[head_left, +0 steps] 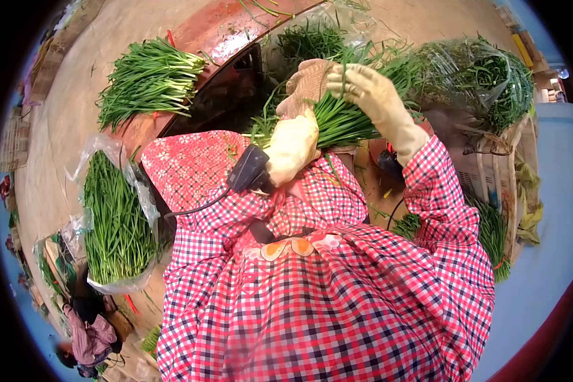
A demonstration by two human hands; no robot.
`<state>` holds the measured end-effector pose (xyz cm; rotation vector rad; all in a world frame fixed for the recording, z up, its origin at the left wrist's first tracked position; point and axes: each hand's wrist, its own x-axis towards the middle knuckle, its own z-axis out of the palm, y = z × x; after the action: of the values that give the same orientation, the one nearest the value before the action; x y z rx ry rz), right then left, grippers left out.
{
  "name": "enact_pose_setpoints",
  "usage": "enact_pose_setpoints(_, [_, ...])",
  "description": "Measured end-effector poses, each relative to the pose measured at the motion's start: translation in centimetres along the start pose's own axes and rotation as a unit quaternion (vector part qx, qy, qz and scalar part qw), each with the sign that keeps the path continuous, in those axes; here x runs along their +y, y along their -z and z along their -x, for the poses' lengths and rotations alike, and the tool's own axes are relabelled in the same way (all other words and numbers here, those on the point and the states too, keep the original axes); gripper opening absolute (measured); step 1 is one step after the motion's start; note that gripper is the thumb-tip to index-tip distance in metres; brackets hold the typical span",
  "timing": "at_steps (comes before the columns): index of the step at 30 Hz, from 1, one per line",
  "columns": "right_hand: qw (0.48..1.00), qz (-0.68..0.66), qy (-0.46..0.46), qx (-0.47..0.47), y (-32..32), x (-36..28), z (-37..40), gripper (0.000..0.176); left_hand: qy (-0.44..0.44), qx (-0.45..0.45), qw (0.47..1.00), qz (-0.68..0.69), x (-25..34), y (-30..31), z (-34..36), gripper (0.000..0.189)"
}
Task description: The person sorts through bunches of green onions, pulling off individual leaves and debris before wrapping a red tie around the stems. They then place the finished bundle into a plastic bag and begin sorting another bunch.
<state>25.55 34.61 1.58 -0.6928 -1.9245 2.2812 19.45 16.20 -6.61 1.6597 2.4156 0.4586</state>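
Note:
My left hand (294, 148), in a cream glove, is wrapped round a bunch of garlic chives (340, 121) above my lap. The leafy ends spread out to the right, while pale stem ends poke out on the left. Higher up and to the right, my right hand (368, 92) wears the same kind of glove. Its fingers are bent together at the leaves, with a thin green blade across the fingertips. A brown knitted glove (309, 86) lies just beyond both hands. Strapped at my left wrist is a black device (248, 169) with a cable.
A tied chive bundle (153, 83) rests on the red curved tabletop (232, 32) at upper left. Below it stands a plastic-wrapped chive bundle (118, 219). A clear bag of greens (484, 79) sits at upper right. Another person (92, 334) is at lower left.

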Motion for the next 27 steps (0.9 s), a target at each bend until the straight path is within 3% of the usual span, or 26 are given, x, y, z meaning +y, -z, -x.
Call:
enact_pose_setpoints(7, [0.953, 0.288, 0.094, -0.025, -1.4, 3.2, 0.7, 0.029, -0.065, 0.059, 0.996, -0.001, -0.8, 0.2, 0.6, 0.057])
enact_pose_setpoints(9, [0.931, 0.35, 0.104, -0.018, -1.9, 3.0, 0.9, 0.025, -0.036, 0.043, 0.998, -0.028, -0.4, 0.3, 0.6, 0.055])
enact_pose_setpoints(14, [0.978, 0.168, 0.093, -0.083, -2.0, 3.3, 0.3, 0.022, -0.017, -0.005, 0.994, -0.107, 0.2, -0.2, -0.1, 0.051])
enact_pose_setpoints(15, [0.978, 0.163, 0.085, -0.096, -1.7, 3.1, 0.3, 0.022, -0.052, 0.038, 0.994, -0.089, 0.1, -0.1, 0.0, 0.049])
enact_pose_setpoints(18, [0.966, 0.229, 0.046, -0.113, -1.7, 1.8, 0.5, 0.023, -0.021, 0.035, 0.984, -0.172, 0.8, -1.3, -0.4, 0.046])
enact_pose_setpoints(21, [0.913, 0.376, 0.062, -0.15, -2.0, 0.6, 0.0, 0.029, 0.025, -0.063, 0.991, -0.119, 1.5, -0.6, -0.8, 0.076])
enact_pose_setpoints(22, [0.922, 0.354, 0.018, -0.155, -2.0, 0.2, 0.0, 0.03, 0.033, -0.071, 0.987, -0.143, 1.4, -0.7, -0.9, 0.076])
enact_pose_setpoints(25, [0.901, 0.396, 0.122, -0.127, -0.5, 0.1, 0.5, 0.029, -0.001, -0.029, 0.999, -0.025, 1.3, 0.3, -0.7, 0.078])
enact_pose_setpoints(27, [0.907, 0.376, 0.168, -0.083, 0.3, -0.3, 1.9, 0.031, 0.088, -0.07, 0.994, -0.006, 2.2, 1.1, -1.4, 0.095])
